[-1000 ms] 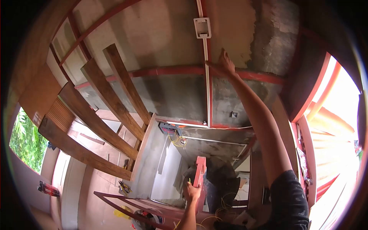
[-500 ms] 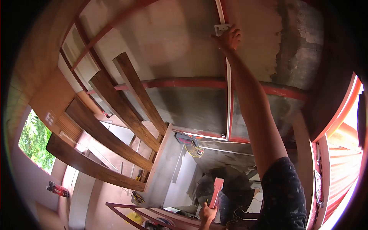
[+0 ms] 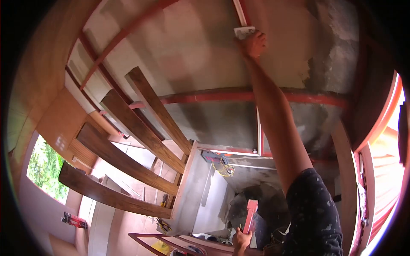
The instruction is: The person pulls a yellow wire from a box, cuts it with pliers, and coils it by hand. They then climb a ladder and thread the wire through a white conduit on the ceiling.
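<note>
My right hand (image 3: 255,44) is raised high against the panelled surface, its fingers closed on a white rectangular electrical box (image 3: 244,32). The box sits at the lower end of a white strip of trunking (image 3: 240,12) on a red frame member. Low in the view, my left hand (image 3: 242,239) grips a long red bar-shaped tool (image 3: 251,215) whose exact kind I cannot make out. A thin yellowish stick, perhaps a pencil, pokes up beside the left fingers. My right forearm covers part of the lower trunking.
Several dark wooden beams (image 3: 128,164) stick out at left. Yellow wires (image 3: 224,170) hang from a grey box (image 3: 212,157) below. Pliers (image 3: 163,225) lie near the beam ends. A red-framed panel (image 3: 153,244) stands at the bottom. A bright opening (image 3: 386,170) is at right.
My view has shifted slightly, so the beams and lower room appear further right and lower. The white box looks slightly tilted differently in my right hand. Both hands keep their holds.
</note>
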Motion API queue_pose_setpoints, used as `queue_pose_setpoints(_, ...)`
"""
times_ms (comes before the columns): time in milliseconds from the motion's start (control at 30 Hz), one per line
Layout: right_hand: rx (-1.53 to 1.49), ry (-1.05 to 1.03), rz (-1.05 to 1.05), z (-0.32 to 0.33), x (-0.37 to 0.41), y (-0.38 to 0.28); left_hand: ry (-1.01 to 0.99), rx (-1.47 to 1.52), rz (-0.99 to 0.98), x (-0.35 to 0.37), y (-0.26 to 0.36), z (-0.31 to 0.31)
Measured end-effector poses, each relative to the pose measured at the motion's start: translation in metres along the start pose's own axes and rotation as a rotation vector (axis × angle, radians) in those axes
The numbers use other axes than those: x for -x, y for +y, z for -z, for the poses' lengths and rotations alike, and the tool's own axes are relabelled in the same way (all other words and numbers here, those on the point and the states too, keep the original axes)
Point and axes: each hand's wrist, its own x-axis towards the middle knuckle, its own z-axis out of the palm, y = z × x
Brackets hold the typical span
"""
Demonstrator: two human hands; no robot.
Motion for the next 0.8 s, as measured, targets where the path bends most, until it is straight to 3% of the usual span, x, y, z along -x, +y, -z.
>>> queue_pose_setpoints(33, -0.069, 0.041, -0.008, 0.003, 0.005, 0.005, 0.035, -0.006, -0.022, -0.003, -0.003, -0.004)
queue_pose_setpoints(67, -0.308, -0.07, 0.164, 0.03, 0.011, 0.002, 0.063, 0.028, -0.027, -0.002, -0.002, -0.002)
queue_pose_setpoints(100, -0.429, -0.418, 0.169, 0.092, 0.01, -0.013, 0.086, -0.022, -0.077, -0.007, -0.009, -0.01)
queue_pose_setpoints(133, -0.137, -0.299, 0.216, -0.043, 0.017, 0.029, 0.164, -0.082, -0.116, -0.009, -0.016, -0.02)
queue_pose_setpoints(167, -0.133, -0.333, 0.115, -0.073, 0.022, 0.043, 0.217, -0.06, -0.085, -0.015, -0.026, -0.034)
queue_pose_setpoints(233, -0.519, -0.34, 0.117, 0.083, 0.077, 0.063, -0.008, 0.055, 0.021, -0.003, 0.01, 0.005)
queue_pose_setpoints(300, -0.666, -0.535, 0.102, 0.191, 0.132, 0.087, 0.064, 0.053, -0.125, -0.013, -0.009, -0.008)
queue_pose_setpoints(333, -0.69, -0.532, 0.227, 0.228, 0.151, 0.112, 0.128, -0.039, -0.167, -0.008, -0.006, -0.004)
queue_pose_setpoints(400, -0.636, -0.763, 0.121, 0.314, 0.174, 0.162, 0.108, 0.022, -0.14, -0.012, -0.008, -0.001)
queue_pose_setpoints(467, -0.223, -0.908, -0.056, 0.391, 0.17, 0.215, 0.124, 0.04, -0.176, -0.017, -0.015, -0.007)
queue_pose_setpoints(633, 0.138, -0.708, -0.041, 0.526, 0.108, 0.321, 0.147, 0.037, -0.16, -0.008, -0.004, 0.003)
queue_pose_setpoints(800, 0.314, -0.403, 0.074, 0.594, 0.048, 0.366, 0.159, 0.058, -0.15, -0.016, -0.01, -0.002)
